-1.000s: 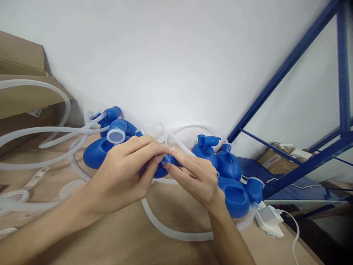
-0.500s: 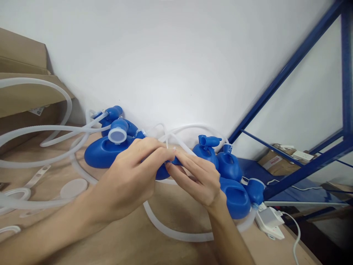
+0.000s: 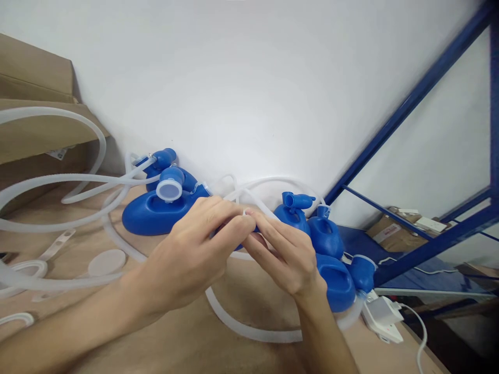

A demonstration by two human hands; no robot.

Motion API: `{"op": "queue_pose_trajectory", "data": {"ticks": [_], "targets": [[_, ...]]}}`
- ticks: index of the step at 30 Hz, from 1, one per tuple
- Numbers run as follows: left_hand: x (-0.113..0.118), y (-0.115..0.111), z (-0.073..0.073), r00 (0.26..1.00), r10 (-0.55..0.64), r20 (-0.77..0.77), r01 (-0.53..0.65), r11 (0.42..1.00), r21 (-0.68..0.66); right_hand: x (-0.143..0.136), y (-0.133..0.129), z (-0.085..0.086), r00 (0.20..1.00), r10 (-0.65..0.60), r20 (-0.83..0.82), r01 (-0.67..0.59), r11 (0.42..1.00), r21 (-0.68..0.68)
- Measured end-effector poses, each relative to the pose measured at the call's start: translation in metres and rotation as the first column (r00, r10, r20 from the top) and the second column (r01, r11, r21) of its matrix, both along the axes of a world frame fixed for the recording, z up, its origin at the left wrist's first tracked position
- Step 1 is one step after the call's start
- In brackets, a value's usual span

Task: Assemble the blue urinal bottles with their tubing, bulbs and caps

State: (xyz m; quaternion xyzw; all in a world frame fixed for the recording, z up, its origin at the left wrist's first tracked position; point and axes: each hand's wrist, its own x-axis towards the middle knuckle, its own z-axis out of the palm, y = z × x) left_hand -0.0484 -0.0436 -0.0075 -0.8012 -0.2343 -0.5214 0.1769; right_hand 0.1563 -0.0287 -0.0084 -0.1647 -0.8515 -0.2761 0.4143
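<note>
My left hand (image 3: 206, 244) and my right hand (image 3: 280, 254) meet in the middle, fingers closed around a blue plastic part (image 3: 239, 247). Most of that part is covered by my fingers, so its full shape cannot be made out. A small white tip (image 3: 245, 212) shows between my fingertips at the top. Left of my hands lies a blue urinal bottle (image 3: 146, 214), with a white-rimmed blue spout (image 3: 170, 187) above it. On the right, another blue bottle (image 3: 337, 284) sits close to my right wrist.
Translucent hoses (image 3: 249, 330) loop over the table (image 3: 218, 356). White lids (image 3: 107, 263) and straps lie at left, below a cardboard box (image 3: 35, 67). More blue bottles (image 3: 325, 236) stand by the wall. A power strip (image 3: 384, 322) and blue metal rack (image 3: 409, 93) are at right.
My left thumb has moved slightly right and up over the blue part, covering more of it. The view has shifted a little; both hands stay together.
</note>
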Motion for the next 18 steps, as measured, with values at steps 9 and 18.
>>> {"op": "queue_pose_trajectory", "data": {"ticks": [9, 18], "targets": [[0.003, 0.008, -0.005, 0.997, -0.04, 0.064, 0.039, 0.999, 0.008, 0.001, 0.005, 0.003, 0.997, -0.055, 0.046, 0.046, 0.981, 0.186], [-0.012, 0.014, 0.011, 0.997, -0.078, -0.02, 0.077, 0.994, -0.073, 0.008, 0.003, 0.005, 0.997, -0.042, 0.07, 0.031, 0.989, 0.147]]}}
